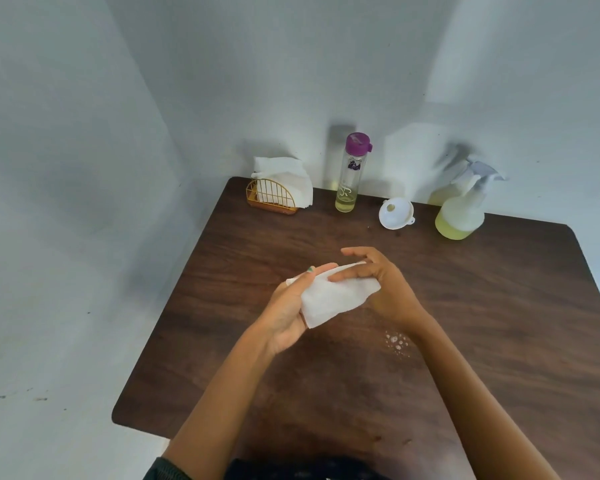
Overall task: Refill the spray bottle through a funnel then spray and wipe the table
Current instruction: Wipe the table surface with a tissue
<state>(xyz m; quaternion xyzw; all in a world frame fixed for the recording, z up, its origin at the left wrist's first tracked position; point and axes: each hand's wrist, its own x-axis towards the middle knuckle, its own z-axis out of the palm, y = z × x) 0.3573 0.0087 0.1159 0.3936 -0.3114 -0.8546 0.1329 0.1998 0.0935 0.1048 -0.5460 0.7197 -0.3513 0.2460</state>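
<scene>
Above the middle of the dark wooden table (499,323), both my hands hold a folded white tissue (329,299). My left hand (288,313) cradles it from below with the thumb on top. My right hand (378,285) pinches its right end, with a finger lying across it. A patch of spray droplets (397,342) sits on the table under my right wrist. The spray bottle (461,209), with yellowish liquid in its base, stands at the back right. A white funnel (395,213) lies on its side to its left.
A clear refill bottle (352,174) with a purple cap and a little yellow liquid stands at the back centre. A yellow wire holder (272,199) with white tissues stands at the back left. White walls close the table in behind and to the left.
</scene>
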